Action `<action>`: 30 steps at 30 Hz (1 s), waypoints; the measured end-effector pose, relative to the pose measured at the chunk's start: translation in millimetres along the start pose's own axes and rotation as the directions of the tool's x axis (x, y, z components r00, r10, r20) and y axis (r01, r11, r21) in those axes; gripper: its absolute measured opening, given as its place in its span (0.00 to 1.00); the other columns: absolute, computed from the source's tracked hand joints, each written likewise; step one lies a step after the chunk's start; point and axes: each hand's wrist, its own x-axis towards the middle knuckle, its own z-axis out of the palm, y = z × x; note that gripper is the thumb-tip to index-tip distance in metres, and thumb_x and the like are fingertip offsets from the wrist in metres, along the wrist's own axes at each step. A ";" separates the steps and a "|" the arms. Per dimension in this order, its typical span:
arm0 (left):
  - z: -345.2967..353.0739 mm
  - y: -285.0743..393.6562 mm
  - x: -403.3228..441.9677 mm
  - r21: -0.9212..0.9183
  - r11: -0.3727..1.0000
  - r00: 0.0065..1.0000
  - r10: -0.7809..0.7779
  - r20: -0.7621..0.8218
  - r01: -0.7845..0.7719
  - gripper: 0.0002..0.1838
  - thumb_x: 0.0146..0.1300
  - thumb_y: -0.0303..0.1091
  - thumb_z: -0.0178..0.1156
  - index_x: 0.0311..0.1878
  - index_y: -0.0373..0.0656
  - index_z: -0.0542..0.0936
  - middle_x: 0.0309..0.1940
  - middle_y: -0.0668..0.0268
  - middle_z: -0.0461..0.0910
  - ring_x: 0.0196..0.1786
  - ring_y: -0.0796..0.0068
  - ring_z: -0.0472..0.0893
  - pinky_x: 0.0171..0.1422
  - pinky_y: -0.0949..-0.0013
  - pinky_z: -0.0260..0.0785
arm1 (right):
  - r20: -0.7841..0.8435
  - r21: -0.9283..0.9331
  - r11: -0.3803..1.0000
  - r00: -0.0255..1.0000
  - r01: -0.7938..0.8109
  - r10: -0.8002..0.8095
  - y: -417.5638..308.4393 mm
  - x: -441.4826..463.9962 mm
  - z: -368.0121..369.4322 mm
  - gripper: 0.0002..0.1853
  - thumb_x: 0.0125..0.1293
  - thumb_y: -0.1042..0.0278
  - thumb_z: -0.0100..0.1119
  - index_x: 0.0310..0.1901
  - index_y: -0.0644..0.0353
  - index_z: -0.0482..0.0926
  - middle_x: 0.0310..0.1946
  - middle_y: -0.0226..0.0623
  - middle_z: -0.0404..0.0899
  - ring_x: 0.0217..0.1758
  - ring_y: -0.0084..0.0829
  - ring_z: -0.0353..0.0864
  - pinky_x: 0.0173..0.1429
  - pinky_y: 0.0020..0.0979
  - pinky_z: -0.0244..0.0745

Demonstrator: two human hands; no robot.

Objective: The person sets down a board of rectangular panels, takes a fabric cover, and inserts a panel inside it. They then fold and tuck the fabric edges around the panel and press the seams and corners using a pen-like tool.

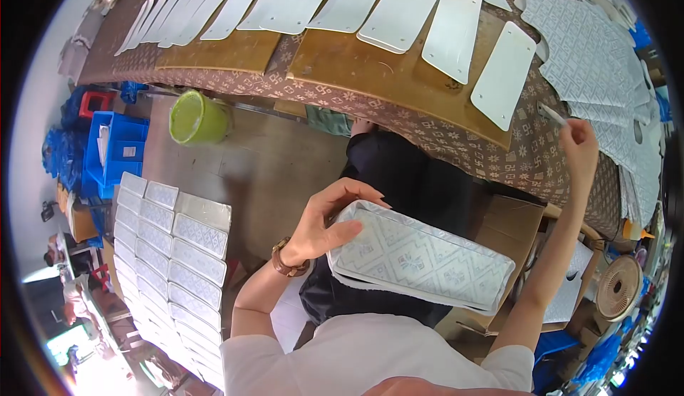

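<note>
1. Okay, I'm seeing the patterned panel lying on the body side of the table, its long axis running roughly along the table's near edge.
2. The left hand is grasping its left end, thumb on top, so it's sitting nearer.
3. The right hand is pinching a slim pale item towards the table's right end, well apart from the panel.

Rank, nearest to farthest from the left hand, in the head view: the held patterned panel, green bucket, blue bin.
1. Held patterned panel: gripped by the left hand.
2. Green bucket: forward and left.
3. Blue bin: farther left, past it.
</note>
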 end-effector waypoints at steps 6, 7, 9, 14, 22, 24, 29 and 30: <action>23.5 6.0 13.0 0.092 0.992 0.989 0.070 0.130 -0.083 0.31 0.62 0.49 0.62 0.58 0.30 0.74 0.50 0.50 0.82 0.57 0.61 0.81 0.63 0.61 0.71 | -0.043 0.262 0.965 0.998 -0.030 0.043 -10.9 6.5 14.9 0.10 0.72 0.64 0.59 0.44 0.62 0.78 0.26 0.25 0.78 0.26 0.11 0.69 0.30 0.18 0.62; 25.0 10.0 11.3 0.092 0.993 0.989 0.056 0.141 -0.069 0.31 0.62 0.49 0.62 0.58 0.30 0.74 0.50 0.50 0.82 0.57 0.61 0.81 0.63 0.61 0.71 | -0.045 0.260 0.964 0.997 -0.047 0.061 -14.0 -1.9 16.4 0.10 0.72 0.64 0.59 0.44 0.62 0.78 0.26 0.25 0.78 0.26 0.11 0.69 0.30 0.18 0.62; 25.3 20.5 7.4 0.164 0.986 0.994 -0.025 0.107 0.007 0.32 0.63 0.48 0.61 0.61 0.29 0.73 0.53 0.49 0.81 0.58 0.59 0.81 0.64 0.60 0.71 | -0.015 0.275 0.959 0.998 -0.062 0.069 -23.0 -10.5 21.1 0.10 0.72 0.63 0.60 0.43 0.61 0.79 0.27 0.25 0.78 0.25 0.12 0.69 0.29 0.18 0.61; 26.8 21.4 -9.4 -0.028 0.997 0.995 -0.069 0.077 0.071 0.27 0.66 0.31 0.56 0.67 0.30 0.70 0.60 0.53 0.77 0.62 0.65 0.77 0.67 0.65 0.67 | 0.202 0.658 0.746 0.979 -0.107 -0.039 -161.2 -74.8 4.0 0.10 0.73 0.63 0.57 0.43 0.62 0.79 0.28 0.31 0.80 0.27 0.15 0.75 0.28 0.17 0.67; 21.1 16.2 -10.0 -0.019 1.000 0.983 0.025 0.182 -0.022 0.27 0.68 0.31 0.55 0.68 0.31 0.68 0.63 0.52 0.74 0.64 0.64 0.74 0.70 0.63 0.64 | 0.520 0.795 0.547 0.761 -0.263 -0.389 -229.8 -172.4 29.1 0.11 0.59 0.87 0.65 0.41 0.66 0.77 0.32 0.39 0.79 0.34 0.24 0.82 0.34 0.22 0.76; 26.4 15.9 -12.3 -0.066 0.998 0.991 0.003 0.135 0.006 0.27 0.68 0.30 0.55 0.69 0.31 0.67 0.63 0.52 0.74 0.64 0.64 0.74 0.70 0.63 0.64 | 0.489 0.808 0.534 0.789 -0.249 -0.372 -228.6 -185.9 38.2 0.13 0.56 0.90 0.66 0.39 0.65 0.76 0.32 0.38 0.78 0.34 0.24 0.81 0.34 0.22 0.76; 45.1 20.9 -27.7 -0.129 0.990 0.996 -0.072 -0.047 0.065 0.27 0.66 0.25 0.55 0.69 0.32 0.66 0.61 0.50 0.74 0.64 0.64 0.74 0.71 0.62 0.63 | 0.374 0.869 0.460 0.853 -0.185 -0.365 -230.2 -203.4 48.1 0.11 0.55 0.88 0.67 0.35 0.64 0.75 0.30 0.39 0.79 0.30 0.23 0.79 0.30 0.22 0.73; 48.9 21.4 -31.0 -0.116 0.991 0.992 -0.080 -0.094 0.069 0.27 0.66 0.24 0.55 0.68 0.32 0.66 0.61 0.49 0.74 0.64 0.64 0.74 0.71 0.62 0.63 | 0.343 0.865 0.485 0.854 -0.126 -0.391 -230.9 -202.9 46.3 0.11 0.54 0.87 0.67 0.33 0.63 0.75 0.29 0.39 0.79 0.29 0.23 0.79 0.29 0.22 0.71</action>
